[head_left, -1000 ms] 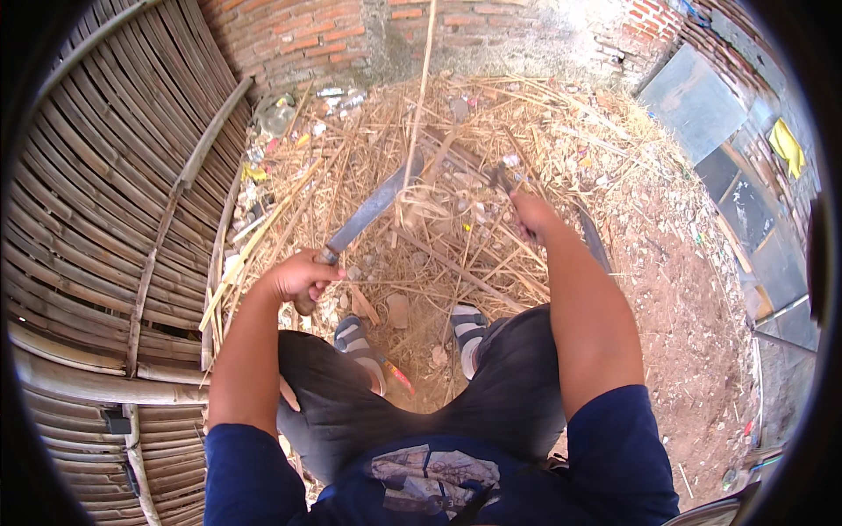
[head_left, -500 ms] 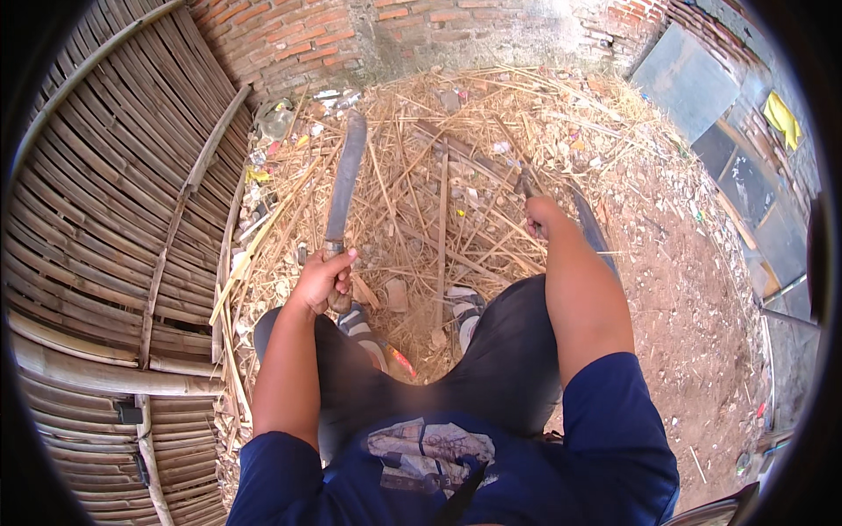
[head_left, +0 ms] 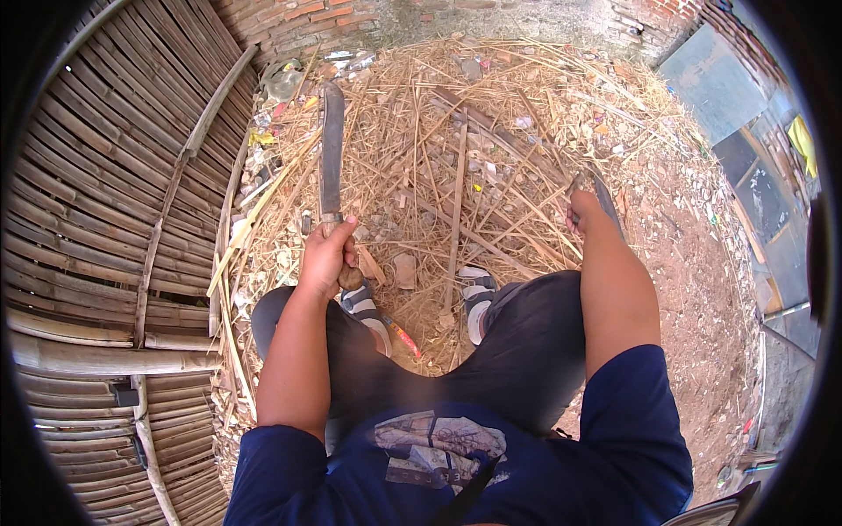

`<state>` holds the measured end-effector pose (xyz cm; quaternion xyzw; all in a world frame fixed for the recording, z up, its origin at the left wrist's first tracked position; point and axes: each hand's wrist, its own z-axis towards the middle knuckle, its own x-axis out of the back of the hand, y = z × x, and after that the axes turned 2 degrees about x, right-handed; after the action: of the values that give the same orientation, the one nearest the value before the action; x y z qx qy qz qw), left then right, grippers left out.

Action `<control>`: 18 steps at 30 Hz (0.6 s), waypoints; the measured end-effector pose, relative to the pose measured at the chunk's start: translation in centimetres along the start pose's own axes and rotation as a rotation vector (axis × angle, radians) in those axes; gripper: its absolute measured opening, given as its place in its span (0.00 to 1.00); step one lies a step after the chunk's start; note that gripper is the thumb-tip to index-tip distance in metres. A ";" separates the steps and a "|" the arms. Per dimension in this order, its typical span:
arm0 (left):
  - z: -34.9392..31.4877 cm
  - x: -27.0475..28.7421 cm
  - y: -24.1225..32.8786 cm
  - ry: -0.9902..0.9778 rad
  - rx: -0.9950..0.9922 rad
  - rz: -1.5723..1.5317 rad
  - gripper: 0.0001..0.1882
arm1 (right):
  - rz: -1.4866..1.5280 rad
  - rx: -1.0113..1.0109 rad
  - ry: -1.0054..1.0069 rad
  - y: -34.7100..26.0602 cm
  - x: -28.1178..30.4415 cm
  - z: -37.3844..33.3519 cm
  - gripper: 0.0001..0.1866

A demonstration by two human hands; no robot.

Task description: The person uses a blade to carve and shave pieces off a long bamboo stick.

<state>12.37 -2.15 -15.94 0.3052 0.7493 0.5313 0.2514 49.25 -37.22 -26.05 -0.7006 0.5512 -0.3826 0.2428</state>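
My left hand (head_left: pixel 330 254) is wrapped round the wooden handle of a machete (head_left: pixel 332 149). Its long dark blade points up and away from me, tip slightly curved. To the right, over the straw, my right hand (head_left: pixel 582 212) is closed, and a short dark end shows just above its fingers; what it belongs to I cannot make out. Close beside that hand, partly behind the forearm, is a flat dark strip (head_left: pixel 607 197) like a blade; whether it is held or lies on the ground is unclear. Bamboo strips (head_left: pixel 458 202) and straw lie between the hands.
A bamboo slat wall (head_left: pixel 105 202) runs along my left. Behind the straw stands a brick wall (head_left: pixel 491 19). Grey panels (head_left: pixel 715 83) and a yellow cloth (head_left: pixel 801 145) are at the right. My sandalled feet (head_left: pixel 476 294) rest among straw, with bare soil farther right.
The view has shifted, so the ground appears lower and more to the right. The machete's blade tilts a little more to the left. My right hand has moved right and slightly farther away.
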 end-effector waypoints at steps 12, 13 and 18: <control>0.3 -0.1 -1.3 -0.115 0.081 -0.157 0.21 | -0.431 0.232 0.020 -0.1 -1.4 -0.4 0.15; 0.2 -0.4 -1.1 -0.115 0.055 -0.168 0.21 | -0.705 0.423 0.085 -0.7 -1.5 -0.4 0.19; -0.5 -3.7 0.1 -0.148 -0.100 -0.099 0.19 | -0.775 0.738 -0.404 -6.8 -5.6 -7.6 0.30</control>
<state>14.61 -5.13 -15.55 0.2933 0.7154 0.5311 0.3467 46.56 -29.37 -17.94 -0.7796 0.0265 -0.4694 0.4138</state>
